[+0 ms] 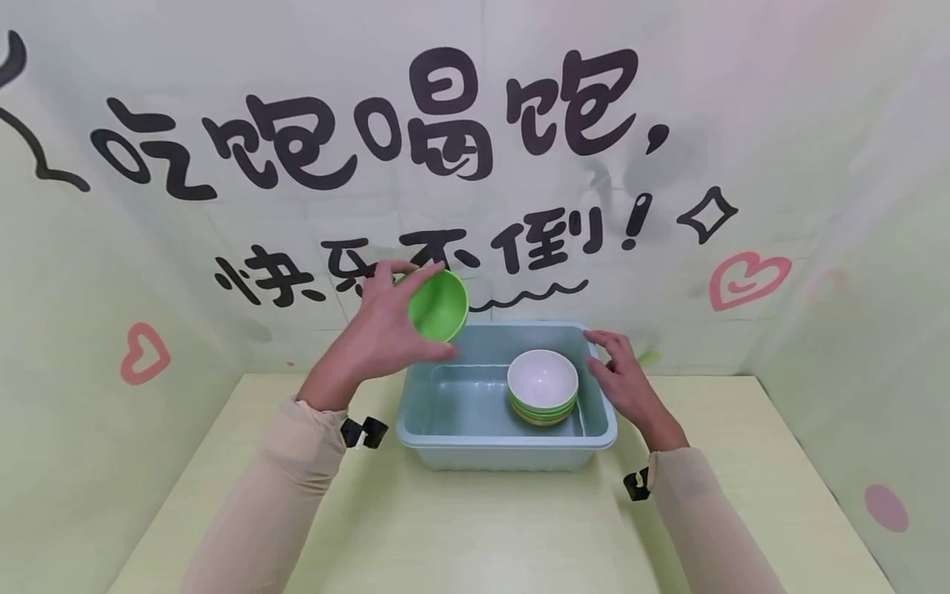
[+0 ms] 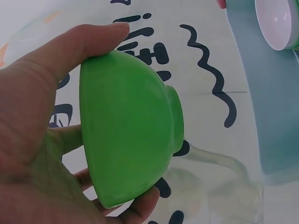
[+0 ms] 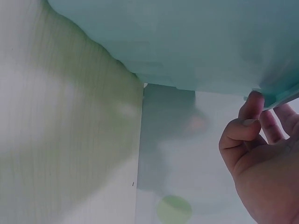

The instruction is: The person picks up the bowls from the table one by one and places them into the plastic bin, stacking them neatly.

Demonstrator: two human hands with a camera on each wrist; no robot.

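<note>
A green bowl (image 1: 439,307) is held up above the left end of a blue-grey plastic basin (image 1: 505,442), tipped on its side. My left hand (image 1: 386,326) grips it, thumb on one side of the rim and fingers on the other; the left wrist view shows the outside of the bowl (image 2: 128,130) and its foot ring. At the basin's right side, my right hand (image 1: 623,379) holds the rim near the far corner. Inside the basin, toward the right, stands a stack of bowls with a white bowl (image 1: 543,379) on top and green and yellowish edges below.
The basin stands on a pale wood-grain table (image 1: 475,528) near the back wall (image 1: 475,206), which carries large black lettering. Side walls with pink hearts close in the left and right. Dark wrist devices (image 1: 364,432) sit at both sleeves.
</note>
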